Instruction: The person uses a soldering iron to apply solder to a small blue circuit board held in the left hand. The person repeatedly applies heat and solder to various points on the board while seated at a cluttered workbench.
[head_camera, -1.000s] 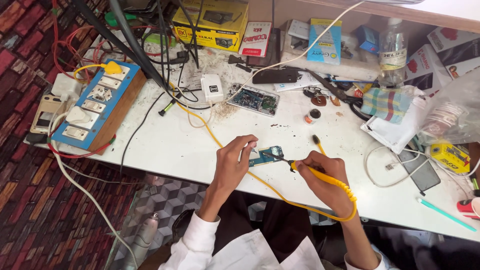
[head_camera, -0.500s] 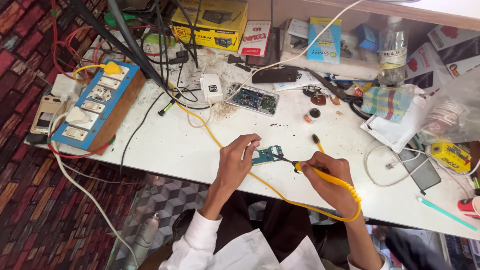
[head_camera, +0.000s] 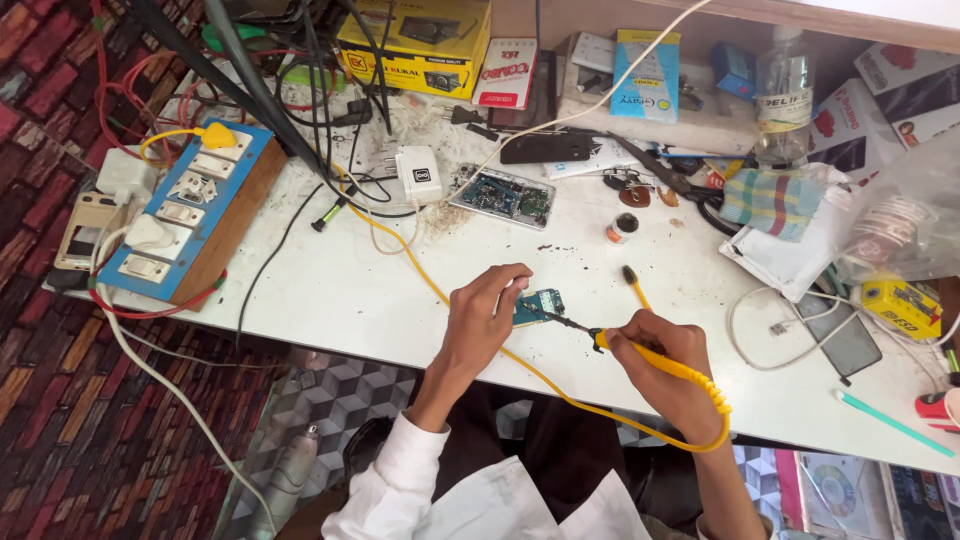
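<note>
At the far left of the white worktable stands a blue wooden switchboard with white sockets, well apart from the work.

Nearer the middle, the left hand comes from below and its fingers are curled down onto a small green-blue circuit board. The thumb and fingertips press it flat against the table near the front edge, so this hand is grasping the board. The board is partly hidden under the fingers; its visible part sticks out to the right of them. Its long axis seems to run left to right, slightly tilted, but I cannot tell this surely.

Just to the right, the right hand is closed around a yellow-handled soldering iron, held like a pen. The long axis of the iron goes from lower right to upper left, and its dark metal tip points left and a little up, meeting the right edge of the board. A yellow cable leaves the handle, loops under the wrist and goes back across the table.

So the board lies left of the right hand, and the left hand is the nearer one.

Farther back lies a bigger bare green circuit board.
</note>
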